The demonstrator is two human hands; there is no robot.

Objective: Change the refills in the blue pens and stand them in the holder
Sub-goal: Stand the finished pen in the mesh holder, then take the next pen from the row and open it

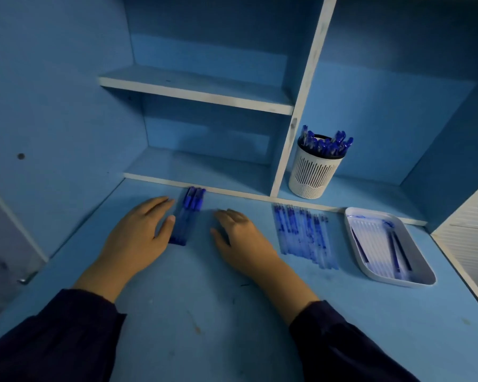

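Your left hand (133, 238) lies flat on the tabletop (191, 312), grip slack and empty, thumb just beside a small bundle of blue pens (188, 216) — your right hand (240, 238), equally loose and holding nothing, rests on their other side. Further right lie a row of refills (304, 235) and a white tray (411, 237) with more; the holder (313, 172) — crowded with pens — stands on the shelf (370, 188) behind.

Study nook: blue desk (204, 312) under built-in shelves (196, 92).
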